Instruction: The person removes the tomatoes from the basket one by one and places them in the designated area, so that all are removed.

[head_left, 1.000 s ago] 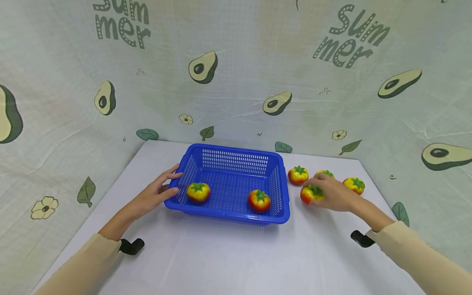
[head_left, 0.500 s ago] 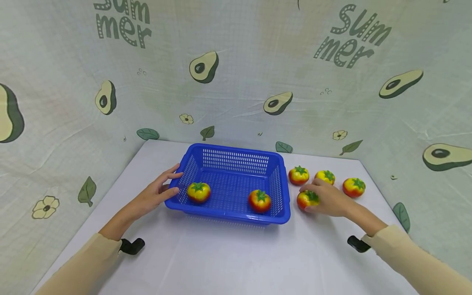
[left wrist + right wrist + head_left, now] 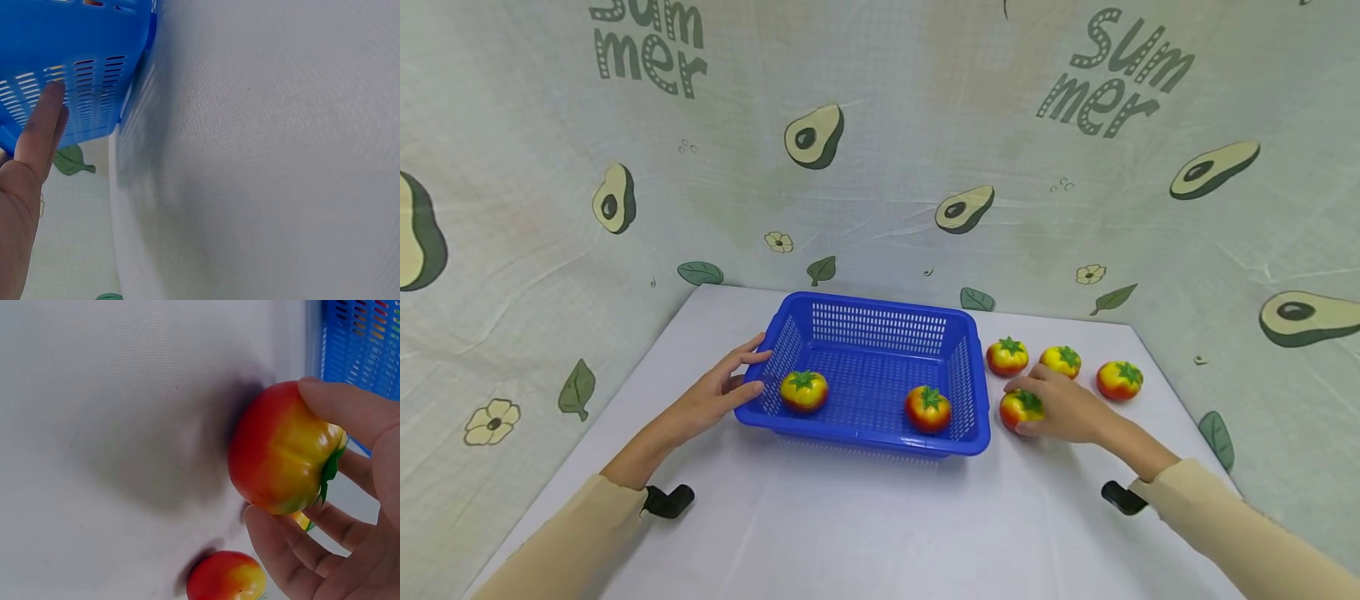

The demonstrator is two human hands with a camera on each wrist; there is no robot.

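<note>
My right hand [image 3: 1063, 404] pinches a red-and-yellow toy tomato [image 3: 284, 450] with a green leafy top, thumb on one side and fingertips on the other. In the head view this tomato is just right of the blue plastic basket [image 3: 857, 439], close over the table. At the basket's left end is my left hand [image 3: 718, 386], its fingers extended against the outer wall, as the left wrist view also shows. Inside the basket lie two more toy tomatoes, one at the left [image 3: 803, 392] and another at the right [image 3: 928, 410].
Three other toy tomatoes stand behind and right of my right hand: one near the basket [image 3: 1007, 357], a yellower one [image 3: 1060, 361] and one farthest right [image 3: 1120, 381]. White cloth covers the table [image 3: 850, 525]. A printed curtain [image 3: 880, 167] encloses the back and sides.
My right hand has moved a little left and nearer to me with the toy tomato, closer to the basket. The left hand and the basket have stayed put.
</note>
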